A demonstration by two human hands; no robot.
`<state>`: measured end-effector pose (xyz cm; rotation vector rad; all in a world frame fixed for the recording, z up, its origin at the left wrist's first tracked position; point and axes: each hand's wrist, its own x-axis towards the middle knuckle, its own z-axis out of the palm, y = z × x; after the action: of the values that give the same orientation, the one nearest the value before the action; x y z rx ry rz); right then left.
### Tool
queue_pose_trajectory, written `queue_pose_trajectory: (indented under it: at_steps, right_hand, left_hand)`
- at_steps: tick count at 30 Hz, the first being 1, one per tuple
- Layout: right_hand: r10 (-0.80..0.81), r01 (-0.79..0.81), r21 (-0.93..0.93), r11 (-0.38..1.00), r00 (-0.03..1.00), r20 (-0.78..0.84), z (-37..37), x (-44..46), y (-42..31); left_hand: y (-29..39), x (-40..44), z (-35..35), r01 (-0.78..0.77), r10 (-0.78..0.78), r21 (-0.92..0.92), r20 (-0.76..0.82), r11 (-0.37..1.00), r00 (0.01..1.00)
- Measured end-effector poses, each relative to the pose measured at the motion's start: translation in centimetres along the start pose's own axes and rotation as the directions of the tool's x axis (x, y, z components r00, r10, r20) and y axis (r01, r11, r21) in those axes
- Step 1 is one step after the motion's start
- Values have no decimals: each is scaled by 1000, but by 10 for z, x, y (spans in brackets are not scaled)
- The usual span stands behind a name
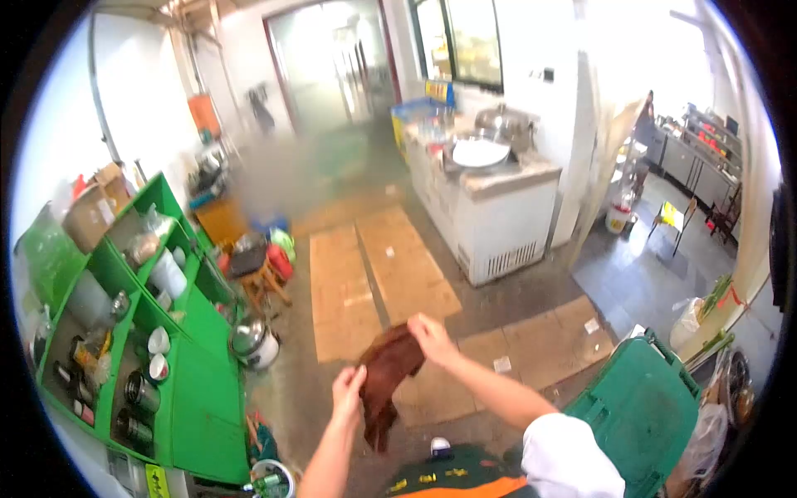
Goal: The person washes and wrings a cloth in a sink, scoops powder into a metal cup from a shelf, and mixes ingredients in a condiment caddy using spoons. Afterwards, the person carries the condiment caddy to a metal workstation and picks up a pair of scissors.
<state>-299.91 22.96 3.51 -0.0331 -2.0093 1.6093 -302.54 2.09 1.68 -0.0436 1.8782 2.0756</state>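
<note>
A limp, dark reddish-brown cloth [388,367] hangs in front of me between my two hands, its lower end dangling above the floor. My left hand [349,393] pinches its left edge. Higher up and to the right, my right hand [432,336] grips the upper right corner. Blur hides the cloth's finer shape. Below it, the dark green and orange front of my clothing [465,475] shows, along with the tip of one shoe [440,447].
Flattened cardboard [398,257] covers parts of the floor. A green shelf cabinet [203,365] stands left, with a metal pot [253,342] beside it. A green lidded bin [643,407] is close on my right. Ahead stands a white chest freezer [506,232] bearing a white basin [480,152].
</note>
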Motion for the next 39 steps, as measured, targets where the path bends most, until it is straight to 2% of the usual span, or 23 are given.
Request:
queue_pose_trajectory:
  at_steps: [1, 3, 5, 7, 9, 12, 15, 17, 19, 21, 22, 24, 26, 27, 28, 29, 31, 33, 34, 35, 37, 38, 39]
  right_hand:
    - [-1, 1, -29, 1000, 1000, 14, -9, 28, -2]
    - [26, -22, -48, 999, 995, 97, -24, 82, 12]
    - [17, -19, 18, 1000, 993, 117, -37, 138, 26]
    - [53, -47, -38, 998, 987, 152, -51, 198, 55]
    - [92, -75, -99, 992, 980, 179, -64, 261, 90]
    - [156, -132, -128, 983, 967, 200, -82, 361, 147]
    - [370, -317, -231, 920, 898, 237, -112, 456, 185]
    - [460, -428, -221, 876, 880, 120, -129, 512, 199]
    - [310, -299, -342, 891, 950, -23, -146, 563, 227]
    - [227, -182, -458, 870, 973, 44, -151, 607, 223]
    - [134, -69, -356, 932, 978, 162, -148, 622, 233]
    - [254, -85, -444, 892, 906, 337, -133, 656, 280]
    - [255, -116, -286, 951, 816, 519, -112, 692, 318]
    - [158, -93, -162, 982, 879, 451, -98, 704, 363]
    - [299, -320, -69, 945, 760, 578, -92, 731, 403]
    - [243, -191, -154, 969, 843, 480, -97, 759, 410]
    - [10, -35, 68, 997, 941, 338, -112, 825, 422]
    - [156, -208, 193, 959, 954, 255, -118, 882, 442]
    - [323, -449, 333, 829, 871, 370, -126, 913, 449]
    - [262, -373, 380, 846, 913, 312, -131, 940, 446]
    - [229, -413, 541, 733, 898, 375, -136, 994, 461]
    - [201, -331, 420, 845, 924, 325, -138, 1018, 479]
    - [117, -195, 334, 922, 964, 239, -139, 1037, 502]
  left_hand:
    - [20, 25, 8, -52, 44, 208, 43, 977, 998]
    - [50, 74, 28, -112, 83, 230, 131, 967, 988]
    - [48, 151, 40, -530, 470, 356, 246, 769, 847]
    - [81, 206, 63, -500, 352, 376, 398, 780, 848]
    - [107, 273, 88, -419, 200, 631, 390, 653, 899]
    - [88, 414, 111, -449, 196, 437, 511, 780, 837]
    - [110, 522, 155, -484, 265, 198, 634, 852, 726]
    - [151, 553, 191, -166, 114, 25, 627, 986, 770]
    - [171, 610, 215, -212, 129, 50, 652, 976, 747]
    - [188, 664, 247, -150, 93, 24, 686, 988, 721]
    - [201, 682, 262, -97, 42, 37, 711, 995, 702]
    - [202, 741, 295, -148, 66, 44, 747, 988, 662]
    - [217, 787, 326, -119, -9, 108, 774, 987, 633]
    - [212, 819, 337, -239, 43, 141, 775, 961, 631]
    - [218, 849, 352, -293, 76, 140, 781, 946, 620]
    - [221, 876, 363, -333, 95, 148, 783, 931, 614]
    - [234, 949, 386, -431, 146, 177, 773, 885, 617]
    - [242, 1012, 395, -616, 225, 455, 656, 644, 720]
    - [259, 1031, 407, -621, 140, 591, 656, 516, 741]
    - [261, 1051, 422, -622, 113, 592, 671, 513, 732]
    - [255, 1089, 457, -335, 114, 110, 804, 936, 583]
    - [249, 1115, 472, -293, 118, 97, 763, 951, 635]
    - [247, 1141, 485, -106, -26, 151, 685, 983, 728]
